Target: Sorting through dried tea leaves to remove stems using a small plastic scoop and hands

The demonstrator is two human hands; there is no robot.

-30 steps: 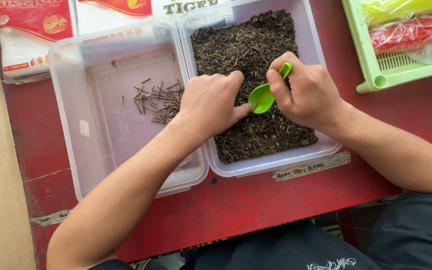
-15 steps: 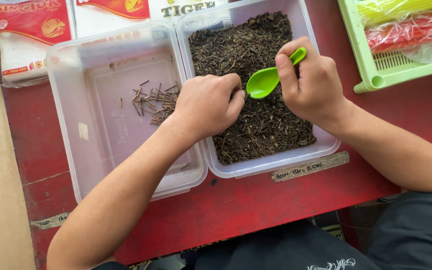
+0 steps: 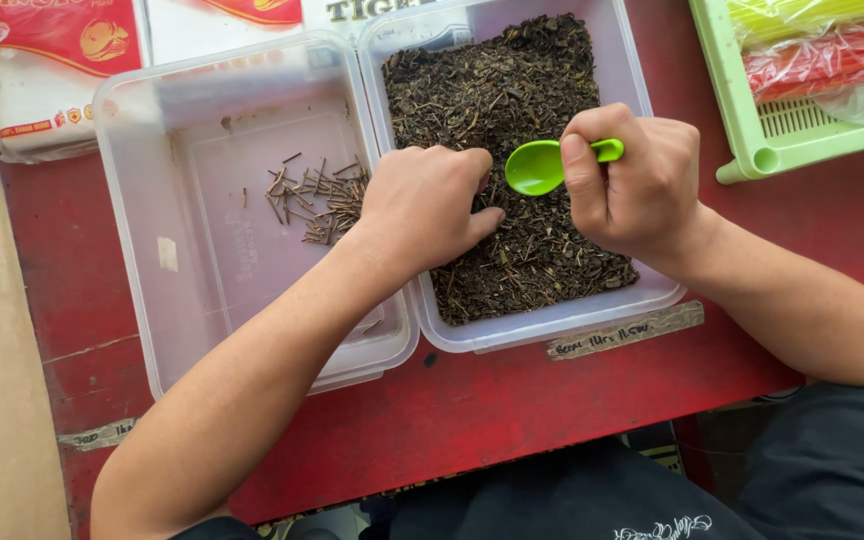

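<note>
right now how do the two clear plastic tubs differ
The left tub is nearly bare, with only a small pile of thin brown stems; the right tub is packed with dark loose leaves. The left hand and the right hand, gripping a green spoon, both work over the right tub, neither in the left one. Both are clear, rectangular and side by side on the red table.

Open red table [image 3: 512,410] along the near edge, wide enough for a hand. Blocked at the far edge by white-and-red paper packets [image 3: 47,75]; at the far right corner by a light green plastic basket [image 3: 752,120]. Centre filled by two clear plastic tubs [image 3: 142,290], touching.
</note>
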